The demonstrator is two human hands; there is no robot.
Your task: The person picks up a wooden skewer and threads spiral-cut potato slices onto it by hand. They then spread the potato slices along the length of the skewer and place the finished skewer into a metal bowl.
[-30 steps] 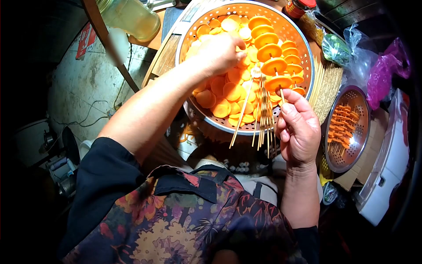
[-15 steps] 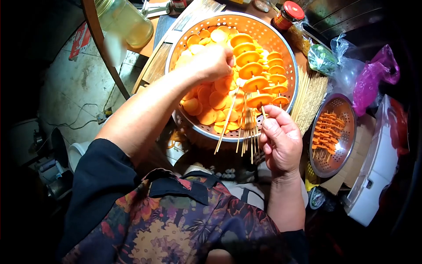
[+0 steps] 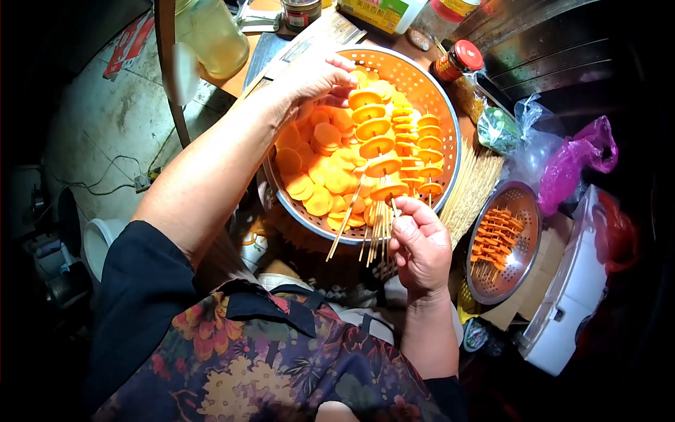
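Observation:
My right hand (image 3: 424, 247) pinches the lower end of a thin stick. Several orange round slices (image 3: 377, 146) are threaded on it, spaced apart. At the stick's upper end my left hand (image 3: 318, 86) is curled beside the top slice; what its fingertips hold is hidden. Below both hands a large perforated metal bowl (image 3: 447, 105) holds many loose orange slices (image 3: 318, 200). Other loaded skewers (image 3: 430, 153) lie along its right side. Bare stick ends (image 3: 380, 226) stick out over the near rim.
Right of the bowl lies a bundle of thin sticks (image 3: 470, 193). Beyond it are a smaller perforated bowl (image 3: 529, 204) with skewers, a purple bag (image 3: 569, 169) and a white foam box (image 3: 566, 309). A red-lidded jar (image 3: 460, 60) and a large glass jar (image 3: 219, 42) stand behind.
The view has shifted, with the bowl now lower and further left. My left hand's fingers have loosened from a tight pinch. My right hand still holds the stick.

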